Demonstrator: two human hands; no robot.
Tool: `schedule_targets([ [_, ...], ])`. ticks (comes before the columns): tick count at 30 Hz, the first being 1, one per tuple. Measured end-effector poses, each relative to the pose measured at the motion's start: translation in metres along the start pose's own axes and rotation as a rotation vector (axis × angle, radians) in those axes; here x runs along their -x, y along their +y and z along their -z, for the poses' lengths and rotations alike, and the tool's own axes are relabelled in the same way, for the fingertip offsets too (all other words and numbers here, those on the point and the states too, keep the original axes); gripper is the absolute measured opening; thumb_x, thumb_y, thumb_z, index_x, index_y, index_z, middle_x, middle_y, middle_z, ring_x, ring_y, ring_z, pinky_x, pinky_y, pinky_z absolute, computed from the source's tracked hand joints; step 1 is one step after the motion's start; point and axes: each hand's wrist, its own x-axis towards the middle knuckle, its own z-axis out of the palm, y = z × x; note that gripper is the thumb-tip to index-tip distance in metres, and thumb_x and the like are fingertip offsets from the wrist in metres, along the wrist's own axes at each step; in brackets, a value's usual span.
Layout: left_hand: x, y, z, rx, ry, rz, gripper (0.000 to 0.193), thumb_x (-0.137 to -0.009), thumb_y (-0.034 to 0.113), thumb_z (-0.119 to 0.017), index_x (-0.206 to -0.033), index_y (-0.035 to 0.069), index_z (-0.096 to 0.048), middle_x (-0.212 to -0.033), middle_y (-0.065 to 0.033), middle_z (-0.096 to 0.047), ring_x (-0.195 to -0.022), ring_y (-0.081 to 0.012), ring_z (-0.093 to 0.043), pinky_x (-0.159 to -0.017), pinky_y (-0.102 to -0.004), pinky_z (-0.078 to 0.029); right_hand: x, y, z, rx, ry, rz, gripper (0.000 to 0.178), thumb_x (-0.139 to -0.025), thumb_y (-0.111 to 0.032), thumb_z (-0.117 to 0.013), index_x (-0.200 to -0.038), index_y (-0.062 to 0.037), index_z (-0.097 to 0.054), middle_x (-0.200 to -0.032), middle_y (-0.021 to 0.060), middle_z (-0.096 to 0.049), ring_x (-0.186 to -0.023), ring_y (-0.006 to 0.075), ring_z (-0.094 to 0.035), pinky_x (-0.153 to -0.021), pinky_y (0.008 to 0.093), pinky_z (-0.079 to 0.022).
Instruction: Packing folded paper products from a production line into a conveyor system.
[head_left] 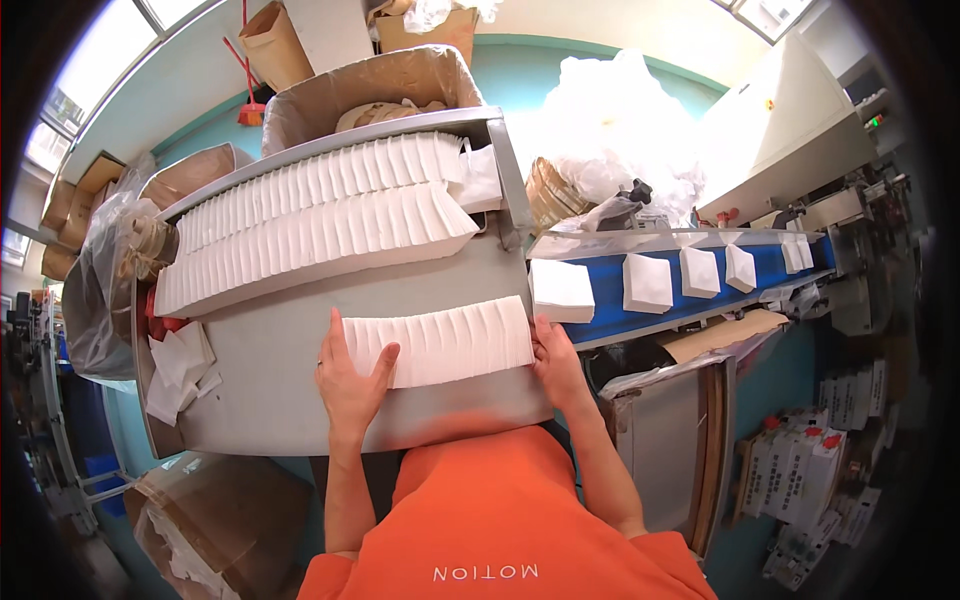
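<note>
Left hand is cupping the left end of a short white row, thumb lying along the near face, fingers stretching up at the end. Right hand is bending its fingers against the right end. Both hands are gripping the row between them. Row is sitting on the near part of the counter, in front of the orange shirt; it's showing thin, soft, paper-like folded layers, ridged along the top, curving slightly.

Counter is showing smooth, grey, metal-looking sheet with raised edges. Behind the short row, two longer white rows, a near one and a far one, are running side by side, same pleated texture. Loose white sheets are lying crumpled and overlapping at the left edge.

To the right, a flat blue belt is carrying separate blocky white stacks, spaced out in a line.

Further out: a lined brown box is standing behind the counter; filmy, wrinkled plastic bags are bulging beyond the belt; a red broom is standing far left; a big brown cardboard box is sitting lower left, on the turquoise floor.
</note>
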Motion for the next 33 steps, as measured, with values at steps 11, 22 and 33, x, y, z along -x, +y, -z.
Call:
schedule_targets([
  [11,0.001,-0.005,-0.006,-0.048,0.015,0.003,0.09,-0.083,0.057,-0.068,-0.148,0.007,-0.032,-0.138,-0.0299,-0.043,-0.122,-0.0447,-0.048,-0.097,-0.0514,-0.04,0.006,0.011,0.004,0.236,-0.124,-0.225,0.033,-0.097,-0.025,-0.059,-0.121,-0.0023,-0.058,-0.107,0.0044,-0.066,-0.091,0.0157,-0.064,-0.08,0.0289,-0.051],
  [22,0.008,0.018,-0.012,-0.009,-0.049,-0.047,0.096,-0.079,0.055,-0.073,-0.149,0.006,-0.03,-0.142,-0.031,-0.037,-0.125,-0.0463,-0.044,-0.1,-0.0524,-0.038,0.0,0.008,-0.037,0.362,-0.018,0.196,0.048,-0.096,-0.043,-0.059,-0.119,-0.0004,-0.058,-0.105,0.0109,-0.063,-0.099,0.0239,-0.061,-0.087,0.0334,-0.047],
  [33,0.007,0.018,-0.013,0.037,-0.09,-0.014,0.097,-0.078,0.055,-0.073,-0.15,0.007,-0.028,-0.143,-0.0307,-0.035,-0.128,-0.0451,-0.041,-0.101,-0.053,-0.036,-0.009,0.004,0.006,-0.08,0.105,-0.002,0.047,-0.098,-0.04,-0.057,-0.119,0.0015,-0.054,-0.109,0.0119,-0.063,-0.102,0.0203,-0.061,-0.084,0.0311,-0.05],
])
